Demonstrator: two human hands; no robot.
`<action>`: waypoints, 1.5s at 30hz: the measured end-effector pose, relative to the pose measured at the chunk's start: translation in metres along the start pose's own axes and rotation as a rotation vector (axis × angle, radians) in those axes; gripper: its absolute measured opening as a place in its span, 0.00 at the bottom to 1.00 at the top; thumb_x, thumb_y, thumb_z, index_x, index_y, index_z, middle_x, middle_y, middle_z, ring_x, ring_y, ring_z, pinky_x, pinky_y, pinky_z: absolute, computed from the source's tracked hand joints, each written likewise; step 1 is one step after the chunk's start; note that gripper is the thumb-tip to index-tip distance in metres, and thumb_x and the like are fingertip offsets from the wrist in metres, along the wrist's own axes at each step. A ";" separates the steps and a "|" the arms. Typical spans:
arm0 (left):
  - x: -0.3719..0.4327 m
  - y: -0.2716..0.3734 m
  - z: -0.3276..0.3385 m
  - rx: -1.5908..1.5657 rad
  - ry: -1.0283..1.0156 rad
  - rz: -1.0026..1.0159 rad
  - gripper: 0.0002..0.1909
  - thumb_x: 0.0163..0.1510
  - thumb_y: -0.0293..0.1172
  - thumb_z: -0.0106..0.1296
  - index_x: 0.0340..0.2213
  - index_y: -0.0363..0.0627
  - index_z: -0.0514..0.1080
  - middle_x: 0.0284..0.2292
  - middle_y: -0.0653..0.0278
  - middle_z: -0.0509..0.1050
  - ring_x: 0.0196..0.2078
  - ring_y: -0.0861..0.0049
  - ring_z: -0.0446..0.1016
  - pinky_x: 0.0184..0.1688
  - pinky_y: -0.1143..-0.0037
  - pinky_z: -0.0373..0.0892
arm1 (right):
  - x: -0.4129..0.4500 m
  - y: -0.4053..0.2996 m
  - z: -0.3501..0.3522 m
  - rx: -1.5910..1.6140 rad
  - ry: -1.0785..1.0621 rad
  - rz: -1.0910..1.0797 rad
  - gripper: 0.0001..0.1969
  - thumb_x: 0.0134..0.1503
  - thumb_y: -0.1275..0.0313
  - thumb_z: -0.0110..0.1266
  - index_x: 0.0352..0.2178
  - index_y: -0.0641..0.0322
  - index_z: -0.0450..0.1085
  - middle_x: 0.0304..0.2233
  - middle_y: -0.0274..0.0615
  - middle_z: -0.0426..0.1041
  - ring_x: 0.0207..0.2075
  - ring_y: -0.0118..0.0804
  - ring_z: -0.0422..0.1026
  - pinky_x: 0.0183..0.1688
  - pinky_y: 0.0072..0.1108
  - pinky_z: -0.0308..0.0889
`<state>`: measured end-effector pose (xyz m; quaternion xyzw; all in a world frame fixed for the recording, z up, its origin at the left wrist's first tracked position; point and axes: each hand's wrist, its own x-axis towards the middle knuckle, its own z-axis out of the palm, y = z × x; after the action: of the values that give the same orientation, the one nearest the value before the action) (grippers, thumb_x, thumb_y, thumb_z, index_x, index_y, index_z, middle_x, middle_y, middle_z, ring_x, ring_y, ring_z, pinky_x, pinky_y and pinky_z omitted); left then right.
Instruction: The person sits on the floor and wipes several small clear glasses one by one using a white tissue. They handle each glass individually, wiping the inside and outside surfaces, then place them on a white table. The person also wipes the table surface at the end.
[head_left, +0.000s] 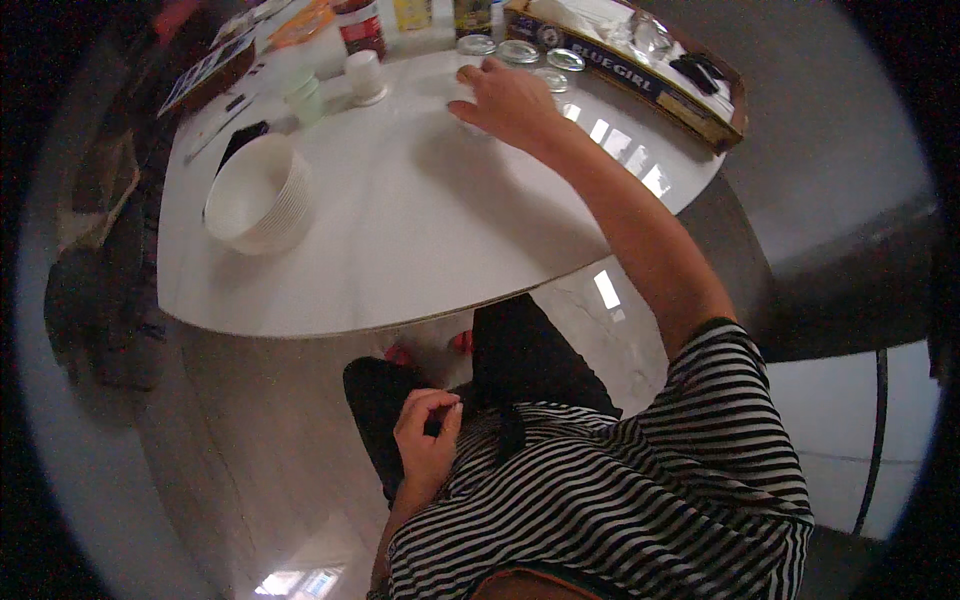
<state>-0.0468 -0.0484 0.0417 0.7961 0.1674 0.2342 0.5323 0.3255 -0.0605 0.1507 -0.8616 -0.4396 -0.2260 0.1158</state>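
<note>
My right hand (510, 105) reaches over the far part of the white table (390, 202), thumb and fingers spread. Beside it stand several clear glasses, among them one glass (517, 51) behind the fingers and another glass (551, 79) close to the knuckles. A faint clear shape shows beneath the palm; whether my fingers grip it is hidden. My left hand (427, 431) rests near my lap, fingers curled and thumb tip close to the index finger. Nothing shows in it.
At the left stands a stack of white bowls (259, 199), near pale green cups (304, 97) and white cups (365, 79). A bottle with a red label (360, 30) is at the back. An open cardboard box (622, 71) holds a black object (697, 71).
</note>
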 end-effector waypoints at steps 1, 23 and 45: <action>0.000 -0.003 0.001 -0.009 -0.017 -0.018 0.06 0.43 0.19 0.53 0.27 0.39 0.70 0.28 0.61 0.70 0.29 0.76 0.70 0.31 0.81 0.66 | 0.005 0.003 0.003 -0.051 0.003 0.009 0.19 0.49 0.57 0.50 0.39 0.54 0.68 0.36 0.42 0.68 0.31 0.44 0.72 0.31 0.31 0.69; 0.008 -0.026 0.018 -0.045 -0.288 -0.249 0.04 0.45 0.21 0.52 0.27 0.38 0.70 0.28 0.64 0.71 0.30 0.78 0.69 0.32 0.81 0.65 | -0.159 0.075 -0.051 -0.018 -0.219 -0.089 0.20 0.56 0.64 0.41 0.52 0.41 0.56 0.56 0.37 0.54 0.60 0.43 0.45 0.59 0.45 0.37; 0.011 -0.008 0.035 -0.033 -0.324 -0.299 0.05 0.46 0.20 0.52 0.29 0.38 0.70 0.27 0.64 0.71 0.28 0.82 0.70 0.30 0.83 0.66 | -0.043 0.205 0.030 -0.060 0.095 0.167 0.06 0.42 0.75 0.50 0.24 0.61 0.72 0.27 0.50 0.72 0.30 0.51 0.72 0.35 0.33 0.68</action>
<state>-0.0187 -0.0667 0.0247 0.7809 0.1920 0.0245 0.5939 0.4780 -0.1988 0.1035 -0.8867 -0.3531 -0.2689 0.1292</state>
